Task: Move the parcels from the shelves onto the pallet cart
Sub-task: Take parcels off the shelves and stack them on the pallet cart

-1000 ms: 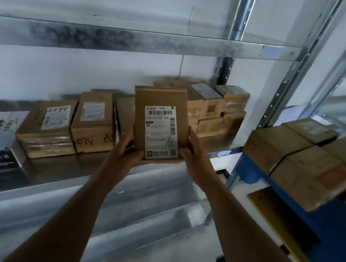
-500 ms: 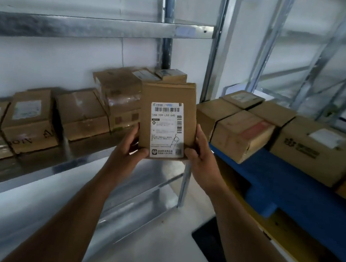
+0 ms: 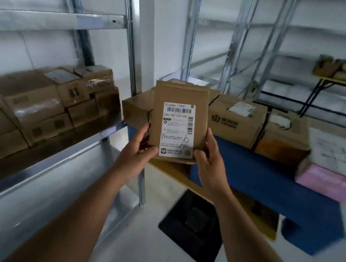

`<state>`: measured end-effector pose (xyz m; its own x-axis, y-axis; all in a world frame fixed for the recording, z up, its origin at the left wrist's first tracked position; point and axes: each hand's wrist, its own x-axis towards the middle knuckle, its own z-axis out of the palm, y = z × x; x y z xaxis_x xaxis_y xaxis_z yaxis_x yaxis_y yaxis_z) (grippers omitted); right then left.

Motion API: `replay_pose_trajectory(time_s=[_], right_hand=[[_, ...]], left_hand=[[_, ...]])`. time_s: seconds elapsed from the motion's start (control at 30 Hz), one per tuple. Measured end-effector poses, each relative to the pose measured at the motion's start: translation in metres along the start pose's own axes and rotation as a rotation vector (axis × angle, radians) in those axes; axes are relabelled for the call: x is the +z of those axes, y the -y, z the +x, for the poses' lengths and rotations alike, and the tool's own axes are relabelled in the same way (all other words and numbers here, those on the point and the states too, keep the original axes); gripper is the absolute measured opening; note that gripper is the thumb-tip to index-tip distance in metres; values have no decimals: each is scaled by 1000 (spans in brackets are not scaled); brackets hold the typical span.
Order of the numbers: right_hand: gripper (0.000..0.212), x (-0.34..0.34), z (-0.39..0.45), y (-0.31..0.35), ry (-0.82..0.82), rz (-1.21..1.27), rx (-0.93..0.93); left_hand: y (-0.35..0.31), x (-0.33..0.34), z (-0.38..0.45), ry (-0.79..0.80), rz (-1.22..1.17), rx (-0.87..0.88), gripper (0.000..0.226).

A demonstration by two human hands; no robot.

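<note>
Parcel (image 3: 179,118) label "15H-159-L02-540", both hands' grip

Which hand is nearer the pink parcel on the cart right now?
Right. The right hand grips the held parcel on the side toward the pink parcel; the left hand grips its far side.

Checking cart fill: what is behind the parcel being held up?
Behind the held parcel brown boxes sit on the blue pallet. The parcel covers part of that row, so what lies directly behind it is hidden.
</note>
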<state>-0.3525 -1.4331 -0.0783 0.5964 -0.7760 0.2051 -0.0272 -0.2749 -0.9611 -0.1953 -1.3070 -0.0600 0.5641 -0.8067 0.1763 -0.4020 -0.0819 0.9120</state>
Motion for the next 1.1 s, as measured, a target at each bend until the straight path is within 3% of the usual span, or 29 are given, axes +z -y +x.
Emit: replay_pose_trajectory(time_s=[0.37,0.53,0.83,1.1], right_hand=[[67,-50,25,-25,-232,-82,171],[67,-57,47,-34,-285,-140,239],[66,-46,82,-54,-354,-197,375],[59,-36,100,-65,-332,-223,403]], left_hand=[[-12,62,76,253,155,26,62],[-16,63,116,262,500,134,63],[3,65,177,441,725,161,65],[27,70,194,498,836,131,65]])
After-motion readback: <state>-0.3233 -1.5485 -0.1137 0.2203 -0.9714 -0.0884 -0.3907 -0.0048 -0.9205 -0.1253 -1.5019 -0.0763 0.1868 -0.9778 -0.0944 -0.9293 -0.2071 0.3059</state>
